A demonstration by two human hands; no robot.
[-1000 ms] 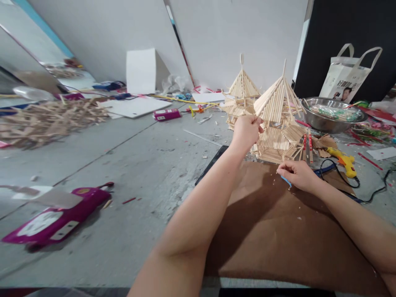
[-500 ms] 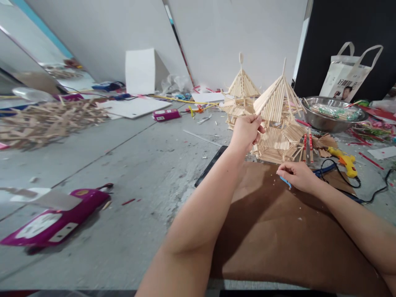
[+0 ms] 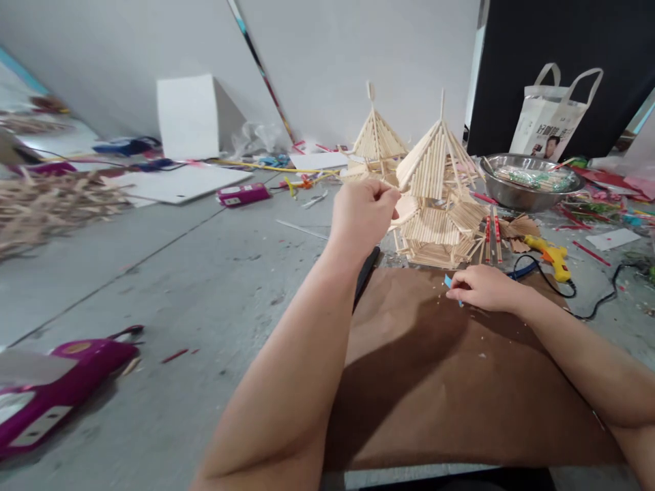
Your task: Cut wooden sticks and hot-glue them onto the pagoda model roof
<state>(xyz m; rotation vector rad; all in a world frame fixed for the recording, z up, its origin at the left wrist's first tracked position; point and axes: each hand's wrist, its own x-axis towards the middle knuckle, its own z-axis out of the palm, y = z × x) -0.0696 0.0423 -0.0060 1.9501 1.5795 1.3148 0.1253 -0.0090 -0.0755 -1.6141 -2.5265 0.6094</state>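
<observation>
A pavilion model (image 3: 427, 225) of pale wooden sticks stands before me, with a pointed roof and a spire. A second pointed stick roof (image 3: 376, 136) rises behind it to the left. My left hand (image 3: 362, 213) is raised at the model's left side, thumb and fingers pinched together; whatever they grip is hidden. Low over the brown board (image 3: 460, 395), my right hand (image 3: 481, 288) pinches a small light-blue strip (image 3: 448, 281), whose ends show on either side of the fingertips. Tiny pale crumbs lie on the board around it.
A yellow glue gun (image 3: 550, 258) with a black cord lies right of the model. Behind it are a steel bowl (image 3: 532, 191) of wrapped sticks and a white bag (image 3: 547, 123). Purple power strips (image 3: 66, 389) and a stick pile (image 3: 61, 204) lie left.
The view has turned to the right. My left hand has drawn leftward from the front roof. My right hand stays low over the board, and more of the blue strip's upper end shows.
</observation>
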